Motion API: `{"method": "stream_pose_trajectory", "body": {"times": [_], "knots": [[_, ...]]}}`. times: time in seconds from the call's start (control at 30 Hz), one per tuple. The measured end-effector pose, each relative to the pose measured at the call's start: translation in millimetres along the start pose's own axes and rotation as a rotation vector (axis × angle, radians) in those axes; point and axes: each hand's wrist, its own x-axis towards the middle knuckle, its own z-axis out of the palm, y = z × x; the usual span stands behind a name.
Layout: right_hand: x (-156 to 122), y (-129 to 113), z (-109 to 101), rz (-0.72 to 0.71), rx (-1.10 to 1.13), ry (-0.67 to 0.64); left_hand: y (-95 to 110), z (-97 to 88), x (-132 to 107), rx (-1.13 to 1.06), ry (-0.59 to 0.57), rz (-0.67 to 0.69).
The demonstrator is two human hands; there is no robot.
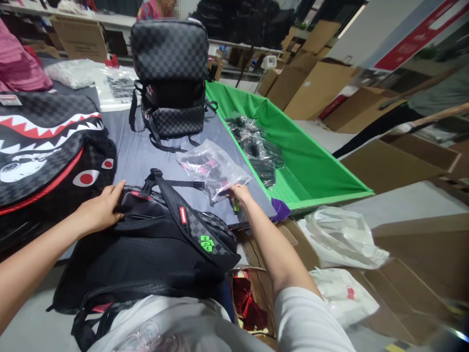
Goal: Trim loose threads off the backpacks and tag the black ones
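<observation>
A black backpack [154,249] with checkered straps lies flat on the grey table [132,151] in front of me. My left hand [100,208] rests on its upper left edge, fingers curled over the fabric. My right hand [240,193] reaches past the backpack and pinches the near corner of a clear plastic bag [210,168] with pink and black items inside, lying on the table.
A checkered grey backpack [170,78] stands upright at the back. A shark-mouth backpack [44,151] lies at left. A green bin [304,156] holding bagged items sits right of the table. Cardboard boxes [315,88] and white plastic bags [344,239] cover the floor at right. A person stands behind.
</observation>
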Motion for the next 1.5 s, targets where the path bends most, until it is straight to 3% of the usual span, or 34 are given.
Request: {"method": "stream_pose_trajectory", "body": {"times": [0.3, 0.47, 0.57, 0.73, 0.83, 0.93, 0.97, 1.03, 1.1, 1.17, 1.23, 1.33, 1.43, 1.5], "knots": [[2, 8, -9, 0.071, 0.122, 0.06, -6, 4.9, 2, 0.003, 0.033, 0.015], [-4, -1, -5, 0.026, -0.033, 0.127, -5, 3.4, 0, -0.013, 0.058, 0.028], [-12, -6, -18, -0.025, -0.191, 0.235, -2, -0.1, -2, -0.022, 0.038, 0.025], [-49, -14, -61, -0.108, -0.403, 0.31, -3, -1.2, -1, -0.057, 0.012, -0.001], [-91, -33, -73, -0.372, -0.439, 0.293, 10, -3.6, -8, -0.116, 0.216, 0.068], [-147, -66, -60, -0.842, -0.328, 0.111, 42, -11.6, -26, -0.244, 0.588, 0.252], [-166, -78, -50, -0.991, -0.294, 0.007, 54, -14.1, -33, -0.302, 0.659, 0.342], [-200, -99, -29, -1.189, -0.221, -0.202, 75, -16.8, -45, -0.411, 0.663, 0.535], [-224, -113, -8, -1.186, -0.084, -0.273, 88, -15.1, -55, -0.535, 0.612, 0.601], [-237, -122, 10, -1.029, 0.074, -0.289, 90, -10.2, -63, -0.734, 0.642, 0.481], [-244, -128, 25, -0.86, 0.158, -0.393, 87, -4.2, -70, -0.981, 0.674, 0.335], [-246, -136, 41, -0.758, 0.174, -0.554, 74, 4.5, -79, -1.207, 0.609, 0.332], [-241, -145, 50, -0.802, 0.171, -0.398, 48, 15.6, -88, -1.011, 0.752, 0.318], [-234, -150, 54, -0.921, 0.109, -0.22, 25, 27.7, -93, -0.749, 0.863, 0.171]]}}
